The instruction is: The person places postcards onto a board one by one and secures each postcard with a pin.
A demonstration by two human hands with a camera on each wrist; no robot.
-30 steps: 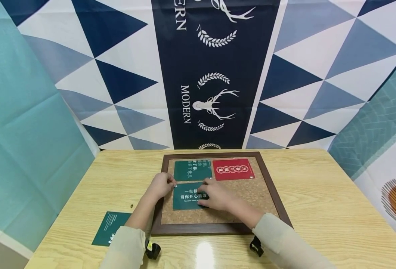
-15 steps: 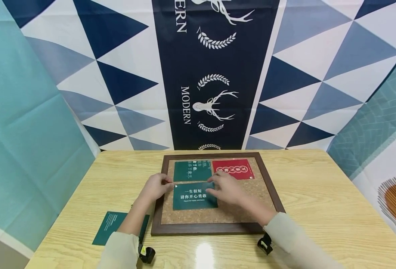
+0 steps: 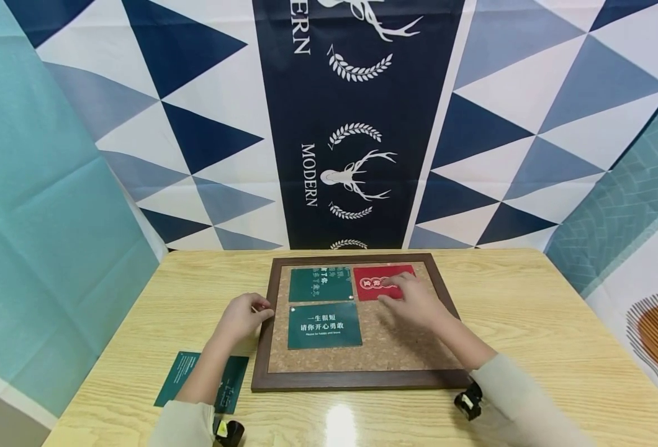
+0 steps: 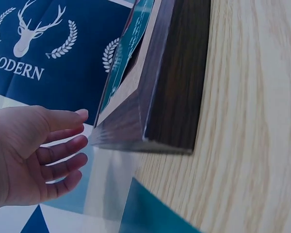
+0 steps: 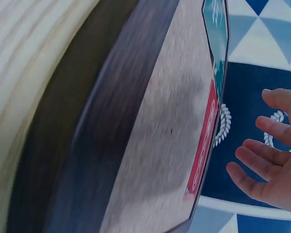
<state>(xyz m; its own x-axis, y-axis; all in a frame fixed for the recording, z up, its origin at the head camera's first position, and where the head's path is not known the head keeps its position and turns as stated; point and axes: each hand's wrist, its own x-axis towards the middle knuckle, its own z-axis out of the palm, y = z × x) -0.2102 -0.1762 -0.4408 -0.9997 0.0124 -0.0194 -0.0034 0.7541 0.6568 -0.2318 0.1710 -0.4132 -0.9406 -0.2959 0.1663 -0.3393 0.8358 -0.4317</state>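
Note:
A brown-framed cork board lies on the table. My left hand is beside the board's left frame edge, fingers loosely bent and holding nothing in the left wrist view. My right hand is over the right part of the board, fingers spread apart with nothing between them in the right wrist view. It partly hides a red card. A green card with white writing lies on the cork, a small white pin at its upper left corner. Above it is another green card.
On the table, left of the board, lies one more green card, partly covered by the left forearm. A patterned cloth hangs behind the table. Bare cork shows at the board's lower right.
My left hand has left the lower green card's pinned corner and moved left to the frame. The right hand has lifted off that card and moved right, over the red card.

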